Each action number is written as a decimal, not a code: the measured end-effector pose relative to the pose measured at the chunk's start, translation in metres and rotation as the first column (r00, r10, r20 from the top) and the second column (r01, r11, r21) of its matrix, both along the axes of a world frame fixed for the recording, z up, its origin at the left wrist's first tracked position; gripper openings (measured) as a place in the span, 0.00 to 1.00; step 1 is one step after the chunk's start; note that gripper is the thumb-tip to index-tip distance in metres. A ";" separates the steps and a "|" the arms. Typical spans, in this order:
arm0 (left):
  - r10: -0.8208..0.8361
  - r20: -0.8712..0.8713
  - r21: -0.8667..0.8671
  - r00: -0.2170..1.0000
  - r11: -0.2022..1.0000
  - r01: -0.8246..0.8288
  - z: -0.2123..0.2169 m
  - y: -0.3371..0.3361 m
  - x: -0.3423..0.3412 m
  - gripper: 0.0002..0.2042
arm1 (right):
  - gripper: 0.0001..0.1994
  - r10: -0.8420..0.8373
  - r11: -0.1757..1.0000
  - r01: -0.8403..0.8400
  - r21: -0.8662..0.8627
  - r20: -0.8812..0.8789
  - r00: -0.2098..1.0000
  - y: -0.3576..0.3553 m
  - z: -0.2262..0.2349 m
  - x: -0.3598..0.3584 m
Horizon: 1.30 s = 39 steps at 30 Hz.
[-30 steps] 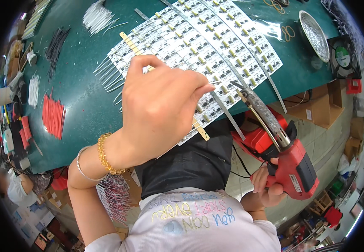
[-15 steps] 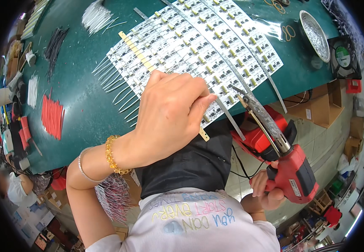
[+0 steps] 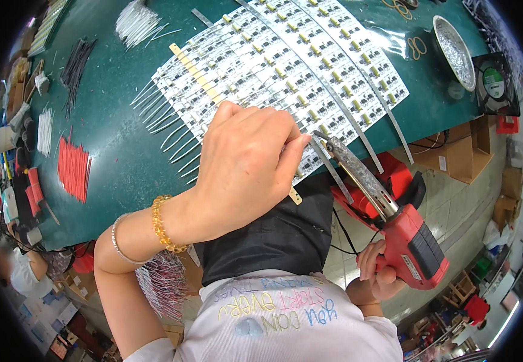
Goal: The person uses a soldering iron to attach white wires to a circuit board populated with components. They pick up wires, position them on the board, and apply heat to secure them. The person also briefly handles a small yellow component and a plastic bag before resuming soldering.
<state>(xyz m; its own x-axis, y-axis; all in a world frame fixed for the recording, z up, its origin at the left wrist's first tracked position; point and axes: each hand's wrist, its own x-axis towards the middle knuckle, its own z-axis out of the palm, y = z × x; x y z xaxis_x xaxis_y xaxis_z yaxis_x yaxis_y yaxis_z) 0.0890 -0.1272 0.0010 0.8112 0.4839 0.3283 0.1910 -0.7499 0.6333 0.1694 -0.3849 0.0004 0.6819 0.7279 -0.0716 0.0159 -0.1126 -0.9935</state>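
My left hand (image 3: 246, 166) lies over a white sheet of circuit boards (image 3: 334, 51), thumb and forefinger pinched together near its close edge. Whatever they pinch is hidden. Beneath that hand runs a yellow perforated strip (image 3: 194, 71), showing at both ends. My right hand (image 3: 377, 271) grips a red soldering gun (image 3: 415, 247), whose metal barrel points up and left. Its dark tip (image 3: 320, 134) is just right of my left fingertips, over the boards; contact cannot be made out. Thin white wires (image 3: 165, 125) stick out from the sheet's left edge.
Grey metal strips (image 3: 367, 145) lie across the boards. Bundles of red wires (image 3: 74, 172), black wires (image 3: 77, 72) and white wires (image 3: 137, 24) lie on the green table (image 3: 125, 120) at left. At right are a metal bowl (image 3: 454, 54), a black fan (image 3: 495, 84) and a cardboard box (image 3: 469, 154).
The soldering gun has moved left, bringing its tip close to my left fingertips. My left hand keeps nearly the same place.
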 end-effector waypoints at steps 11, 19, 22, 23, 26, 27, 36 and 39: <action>-0.007 -0.014 0.001 1.000 1.000 0.007 0.001 0.000 0.001 0.07 | 0.41 0.007 0.992 -0.004 0.130 -0.018 1.000 -0.004 -0.001 0.004; -0.091 0.045 -0.044 0.995 0.995 0.093 0.006 -0.002 0.000 0.07 | 0.42 -0.047 0.996 0.051 0.079 -0.042 0.998 -0.010 0.001 -0.002; -0.094 0.004 -0.012 0.996 0.996 0.094 0.002 -0.002 -0.001 0.07 | 0.41 -0.030 0.999 0.031 0.035 -0.036 0.999 -0.011 0.001 -0.002; -0.099 -0.002 -0.010 0.995 0.995 0.099 0.003 -0.001 0.000 0.07 | 0.41 -0.037 0.999 0.037 0.016 -0.030 0.999 -0.011 0.003 -0.003; -0.103 -0.022 -0.005 0.994 0.995 0.103 0.004 0.000 0.000 0.07 | 0.39 -0.028 0.997 0.031 0.078 -0.042 0.999 -0.011 -0.003 -0.002; -0.102 -0.028 -0.004 0.994 0.995 0.102 0.004 0.001 -0.001 0.07 | 0.38 -0.044 0.993 0.048 0.106 -0.042 0.998 -0.010 -0.005 -0.003; -0.111 -0.028 0.009 0.993 0.994 0.111 0.004 0.001 0.001 0.07 | 0.34 -0.075 0.993 0.079 0.083 -0.044 0.996 -0.016 -0.007 -0.002; -0.107 -0.017 -0.005 0.994 0.994 0.107 0.004 0.000 0.000 0.07 | 0.36 -0.084 0.986 0.088 0.138 -0.036 0.996 -0.018 -0.012 -0.002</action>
